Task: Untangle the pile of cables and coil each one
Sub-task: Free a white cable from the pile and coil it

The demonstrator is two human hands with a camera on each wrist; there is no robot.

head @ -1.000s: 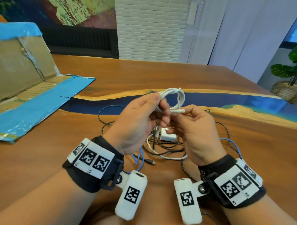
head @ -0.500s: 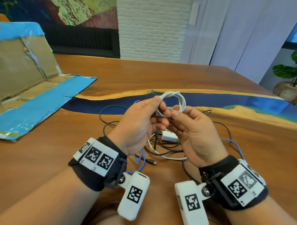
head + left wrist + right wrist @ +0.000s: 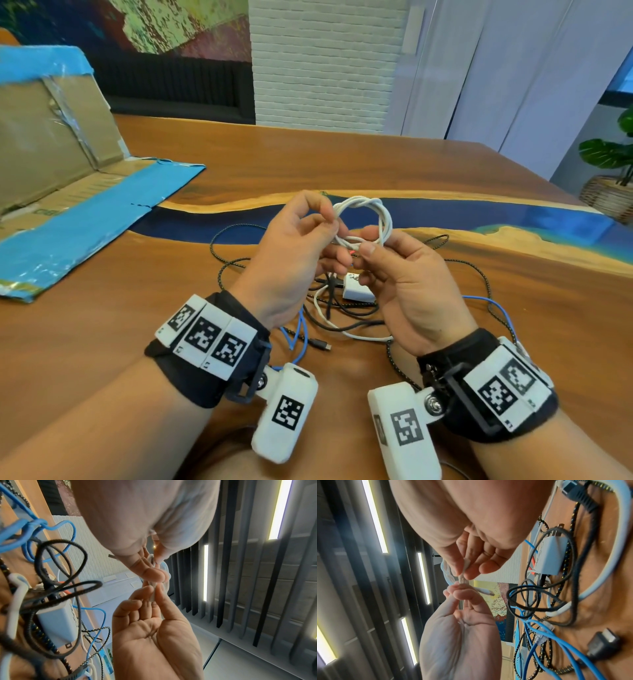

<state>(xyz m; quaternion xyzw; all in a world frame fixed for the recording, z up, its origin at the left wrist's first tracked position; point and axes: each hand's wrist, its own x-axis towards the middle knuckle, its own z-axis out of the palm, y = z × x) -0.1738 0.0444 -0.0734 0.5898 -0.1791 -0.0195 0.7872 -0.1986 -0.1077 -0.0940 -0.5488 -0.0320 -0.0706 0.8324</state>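
A white cable (image 3: pixel 371 209) wound into a small round coil is held up above the table between both hands. My left hand (image 3: pixel 330 223) pinches the coil's left side with thumb and forefinger (image 3: pixel 150 573). My right hand (image 3: pixel 363 242) pinches the coil's lower edge (image 3: pixel 465 566) from the right. One white plug end (image 3: pixel 486 591) sticks out past the left fingers. Under the hands lies the tangled pile (image 3: pixel 342 313): a blue cable (image 3: pixel 295 330), a black braided cable (image 3: pixel 226 260), a plain black cable (image 3: pixel 56 588) and a white charger block (image 3: pixel 354 291).
A flattened cardboard box with blue tape (image 3: pixel 78 219) lies at the table's left. The wooden table (image 3: pixel 342 164) has a blue resin band across its middle. A potted plant (image 3: pixel 613 178) stands off the right edge. A black plug (image 3: pixel 604 642) rests by the pile.
The plug end that stuck out to the right a second ago is now wound into the coil. The left fingers have shifted to a thumb-and-forefinger pinch, and the loop looks rounder.
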